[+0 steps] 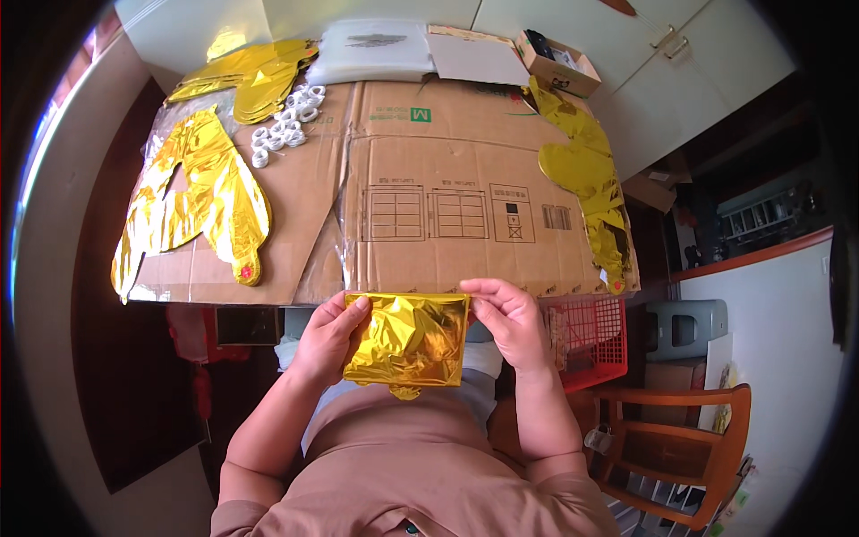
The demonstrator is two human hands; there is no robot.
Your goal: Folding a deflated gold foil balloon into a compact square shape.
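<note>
In front of my belly, just off the table's near edge, I hold a folded gold foil balloon (407, 340), roughly square and creased. My left hand (333, 333) grips its left edge with the thumb on top. The upper right corner is pinched by my right hand (508, 320), whose other fingers are partly curled. A small gold flap hangs below the folded piece. On the table's left lies a larger flat foil balloon (201, 192) with a red spot at its tip. Stacked gold foil pieces (268, 80) lie behind it.
Flattened cardboard (429, 166) covers the table. Small white ribbon rolls (286, 125) sit at the back left, near a stack of clear plastic bags (371, 54). More gold foil (582, 166) lines the right side. A small box (557, 67), a red crate (595, 340) and a wooden chair (684, 438) stand rightward.
</note>
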